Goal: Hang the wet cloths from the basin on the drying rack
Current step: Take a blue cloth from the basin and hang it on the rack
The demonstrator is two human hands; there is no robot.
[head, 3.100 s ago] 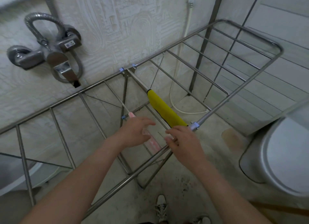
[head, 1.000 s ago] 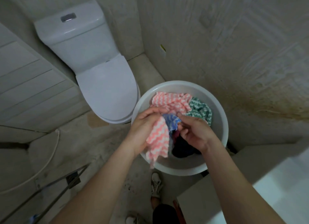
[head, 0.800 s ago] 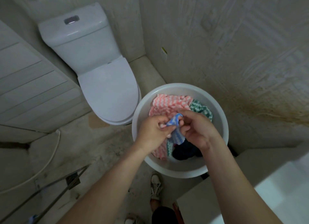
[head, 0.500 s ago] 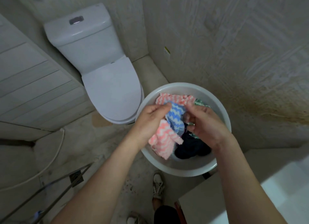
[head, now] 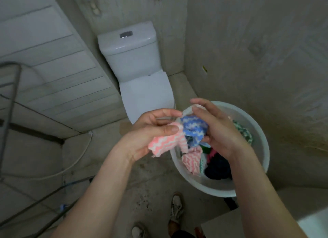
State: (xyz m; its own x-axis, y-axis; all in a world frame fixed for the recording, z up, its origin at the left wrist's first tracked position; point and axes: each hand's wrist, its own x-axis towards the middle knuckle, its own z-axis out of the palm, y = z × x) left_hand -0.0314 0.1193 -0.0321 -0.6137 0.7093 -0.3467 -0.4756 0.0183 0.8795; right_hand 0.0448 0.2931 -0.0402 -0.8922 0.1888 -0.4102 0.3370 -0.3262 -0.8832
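A white basin (head: 260,154) stands on the floor at the right, holding a pink zigzag cloth, a green zigzag cloth (head: 245,133) and a dark cloth (head: 219,168). Above its left rim my left hand (head: 152,131) pinches a pink-and-white zigzag cloth (head: 166,143) between thumb and fingers. My right hand (head: 216,131) holds a bunched blue-and-white zigzag cloth (head: 194,131) against its palm, fingers extended over it. The two cloths touch where they hang. A corner and a leg of the metal drying rack (head: 10,95) show at the far left.
A white toilet (head: 140,74) with its lid down stands just behind the basin. A white hose (head: 71,166) curves across the concrete floor at the left. My shoes (head: 175,205) are at the bottom, beside a pale box edge (head: 221,225).
I turned from the rack to the basin. Both hands have lifted the pink and blue cloths up and left, out of the basin, and the rack's corner has come into view.
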